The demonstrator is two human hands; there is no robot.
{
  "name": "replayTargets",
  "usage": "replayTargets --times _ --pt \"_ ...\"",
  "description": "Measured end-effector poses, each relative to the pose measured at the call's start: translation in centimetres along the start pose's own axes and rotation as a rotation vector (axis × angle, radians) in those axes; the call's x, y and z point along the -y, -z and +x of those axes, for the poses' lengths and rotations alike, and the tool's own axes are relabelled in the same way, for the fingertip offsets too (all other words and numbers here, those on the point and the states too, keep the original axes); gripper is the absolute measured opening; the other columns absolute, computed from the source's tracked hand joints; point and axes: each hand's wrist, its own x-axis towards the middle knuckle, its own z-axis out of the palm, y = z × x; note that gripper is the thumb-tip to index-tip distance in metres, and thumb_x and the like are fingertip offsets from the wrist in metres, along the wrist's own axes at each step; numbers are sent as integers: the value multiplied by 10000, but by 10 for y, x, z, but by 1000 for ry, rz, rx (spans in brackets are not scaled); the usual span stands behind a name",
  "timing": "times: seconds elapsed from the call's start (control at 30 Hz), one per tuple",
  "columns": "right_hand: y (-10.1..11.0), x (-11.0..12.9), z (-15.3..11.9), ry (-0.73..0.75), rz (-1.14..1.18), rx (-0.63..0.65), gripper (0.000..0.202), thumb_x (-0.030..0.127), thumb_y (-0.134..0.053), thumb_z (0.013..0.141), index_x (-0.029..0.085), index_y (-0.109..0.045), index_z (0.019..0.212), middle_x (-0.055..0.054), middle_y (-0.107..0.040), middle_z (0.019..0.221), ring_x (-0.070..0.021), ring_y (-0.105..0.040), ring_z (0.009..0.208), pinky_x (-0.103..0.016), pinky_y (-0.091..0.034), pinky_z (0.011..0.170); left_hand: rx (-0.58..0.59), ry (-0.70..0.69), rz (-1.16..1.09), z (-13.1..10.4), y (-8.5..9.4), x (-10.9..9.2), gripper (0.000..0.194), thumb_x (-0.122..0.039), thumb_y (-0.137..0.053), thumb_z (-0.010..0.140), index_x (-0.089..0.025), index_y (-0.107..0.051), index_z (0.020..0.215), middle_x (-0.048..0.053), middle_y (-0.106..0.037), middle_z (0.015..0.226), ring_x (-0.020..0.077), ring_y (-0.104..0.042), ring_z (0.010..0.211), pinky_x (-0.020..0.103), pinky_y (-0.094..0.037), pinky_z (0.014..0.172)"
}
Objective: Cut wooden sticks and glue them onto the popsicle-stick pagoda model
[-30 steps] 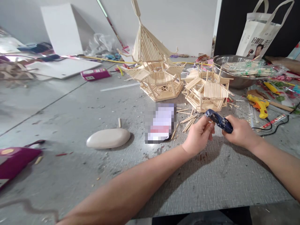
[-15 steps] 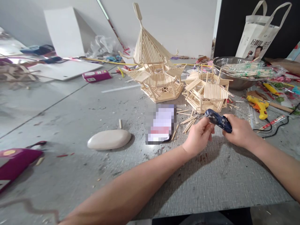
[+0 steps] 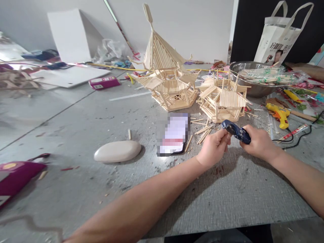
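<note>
My right hand (image 3: pixel 258 141) is wrapped round the end of a dark blue tool (image 3: pixel 236 131), whose other end points left. At that end, my left hand (image 3: pixel 214 148) has its fingers pinched together; what they hold, if anything, is hidden. Just beyond the hands stands a small, roofless stick structure (image 3: pixel 222 99). Loose short sticks (image 3: pixel 204 133) lie left of it on the grey table (image 3: pixel 121 199). Further left rises a taller stick pavilion (image 3: pixel 172 81) with a pointed roof.
A phone (image 3: pixel 174 133) and a pale oval case (image 3: pixel 117 151) lie left of my hands. A yellow glue gun (image 3: pixel 279 114) with a black cord and a metal bowl (image 3: pixel 258 89) of wrapped sticks are at the right. Purple packages (image 3: pixel 105 83) lie left.
</note>
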Motion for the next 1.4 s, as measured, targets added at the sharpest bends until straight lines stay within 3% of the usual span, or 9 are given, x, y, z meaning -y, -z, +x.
replayTargets --times 0.23,0.4,0.5,0.6,0.7,0.93,1.1,1.4 --pt "6 6 2 -43 -17 64 122 274 -456 680 207 -525 755 -39 -616 616 -197 -559 557 -276 -277 511 34 53 -61 0 -1 -5 265 -233 -378 852 -173 -435 600 -60 -465 433 53 -446 376 172 -358 430" --pt "13 8 5 -84 100 150 94 269 -475 679 211 -529 729 -30 -610 625 -194 -560 597 -280 -320 536 25 116 -136 3 -1 -4 259 -258 -377 854 -174 -423 613 -58 -460 481 48 -443 367 169 -345 398" --pt "23 4 6 -73 250 195 158 242 -488 673 215 -549 816 -21 -626 696 -184 -561 634 -286 -369 571 41 130 -118 4 -1 -3 276 -268 -377 856 -174 -421 601 -64 -428 450 52 -429 367 173 -337 402" --pt "33 -3 6 -93 553 239 153 244 -467 698 209 -547 823 -17 -630 765 -168 -575 660 -288 -421 591 104 135 -120 3 -1 -2 259 -277 -389 856 -167 -449 629 -64 -434 462 50 -427 374 174 -340 412" --pt "38 -6 6 -126 703 221 145 254 -441 721 197 -534 818 -24 -623 799 -162 -580 664 -296 -447 598 95 150 -197 3 -2 0 227 -295 -385 859 -162 -471 697 -53 -467 538 43 -437 384 172 -352 407" --pt "22 7 2 -80 148 40 366 231 -484 678 189 -489 1042 -93 -604 933 -247 -573 843 -349 -425 679 25 77 -165 0 -2 -1 235 -297 -378 863 -162 -475 698 -38 -498 556 46 -468 409 177 -380 434" --pt "13 10 0 9 74 61 451 225 -471 672 152 -456 1117 -107 -595 965 -257 -576 855 -353 -417 687 5 76 -101 -1 -2 1 255 -264 -377 852 -169 -455 629 -49 -454 441 60 -464 389 179 -372 433" --pt "9 10 -3 25 36 -5 363 235 -455 682 171 -481 1038 -87 -631 881 -246 -590 782 -329 -393 622 16 23 -49 1 0 -1 250 -244 -381 846 -170 -455 619 -50 -468 437 56 -461 385 176 -363 436"
